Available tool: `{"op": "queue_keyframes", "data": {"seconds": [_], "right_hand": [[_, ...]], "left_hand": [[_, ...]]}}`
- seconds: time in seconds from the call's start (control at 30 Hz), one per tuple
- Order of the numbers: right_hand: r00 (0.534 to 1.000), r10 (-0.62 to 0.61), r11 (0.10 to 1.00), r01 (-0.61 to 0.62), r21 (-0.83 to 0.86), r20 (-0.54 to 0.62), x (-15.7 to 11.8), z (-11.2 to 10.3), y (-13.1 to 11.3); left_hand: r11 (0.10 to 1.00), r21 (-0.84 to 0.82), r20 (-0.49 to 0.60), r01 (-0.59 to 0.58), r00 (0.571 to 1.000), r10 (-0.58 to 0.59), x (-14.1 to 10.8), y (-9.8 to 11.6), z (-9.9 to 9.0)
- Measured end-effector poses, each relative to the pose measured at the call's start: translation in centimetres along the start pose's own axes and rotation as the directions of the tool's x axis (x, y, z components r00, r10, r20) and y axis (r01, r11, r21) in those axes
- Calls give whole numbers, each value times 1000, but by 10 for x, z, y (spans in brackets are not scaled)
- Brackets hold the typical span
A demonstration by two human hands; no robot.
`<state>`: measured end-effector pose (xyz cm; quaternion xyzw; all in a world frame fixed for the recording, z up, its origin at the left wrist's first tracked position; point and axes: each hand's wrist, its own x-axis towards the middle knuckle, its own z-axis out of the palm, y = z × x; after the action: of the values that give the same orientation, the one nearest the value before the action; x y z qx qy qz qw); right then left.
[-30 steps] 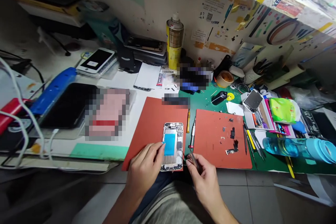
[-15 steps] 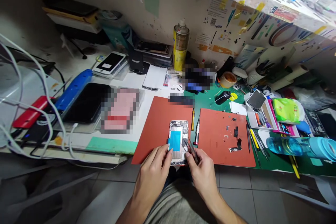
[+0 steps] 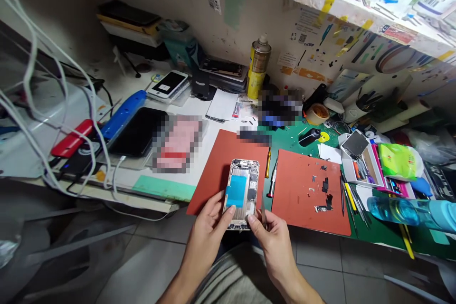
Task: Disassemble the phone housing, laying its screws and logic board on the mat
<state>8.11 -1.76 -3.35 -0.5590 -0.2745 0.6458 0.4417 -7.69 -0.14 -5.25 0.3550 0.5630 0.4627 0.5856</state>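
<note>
An opened phone housing (image 3: pixel 242 213), with its inner parts bare and a blue film (image 3: pixel 235 191) over its middle, is held above the front of a red-brown mat (image 3: pixel 213 161). My left hand (image 3: pixel 208 223) grips its left side, thumb on the face near the film's lower edge and fingers at the side and behind. My right hand (image 3: pixel 272 232) has its thumb at the housing's lower right corner. That hand also holds slim metal tweezers (image 3: pixel 264 210), which point upward beside the housing's right edge. Its other fingers are partly hidden.
A second red-brown mat (image 3: pixel 295 180) bears small phone parts (image 3: pixel 325 184). Two screwdrivers (image 3: pixel 273 178) lie between the mats. Several thin tools (image 3: pixel 351 197) and a blue bottle (image 3: pixel 402 211) are to the right. Phones (image 3: pixel 138 130) and white cables (image 3: pixel 89 99) are at left.
The view has swung, so the bench appears further right. The housing is tilted up more toward me. My left thumb has come onto its face, and the tweezers have moved from over it to beside it.
</note>
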Motion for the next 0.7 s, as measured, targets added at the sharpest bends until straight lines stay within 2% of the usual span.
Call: {"op": "queue_keyframes", "data": {"seconds": [0.1, 0.17, 0.23, 0.3, 0.4, 0.5, 0.6, 0.7], "right_hand": [[1000, -4, 1000, 4, 2, -3, -2, -4, -2], [998, -35, 999, 35, -2, -59, 2, -14, -11], [993, -68, 998, 67, -7, -95, 9, -27, -25], [996, -70, 998, 70, -6, -55, 16, -40, -38], [995, -28, 999, 31, -34, 91, 22, -50, -51], [985, 8, 997, 5, -77, 172, 21, -50, -52], [982, 19, 997, -5, -76, 190, 17, -46, -48], [978, 4, 998, 10, -66, 210, 15, -42, -45]], "left_hand": [[961, -228, 28, 156, 988, -154, 0, 13, 2], [942, -261, 68, 214, 977, -203, -1, 20, -3], [939, -227, 144, 260, 962, -232, -2, 24, -12], [939, -167, 228, 300, 939, -259, -1, 24, -22], [948, -81, 325, 308, 907, -267, 1, 23, -32], [951, -45, 353, 306, 895, -272, 0, 26, -33], [913, -148, 341, 379, 886, -313, -7, 32, -26], [807, -263, 432, 528, 813, -391, -14, 38, -16]]}}
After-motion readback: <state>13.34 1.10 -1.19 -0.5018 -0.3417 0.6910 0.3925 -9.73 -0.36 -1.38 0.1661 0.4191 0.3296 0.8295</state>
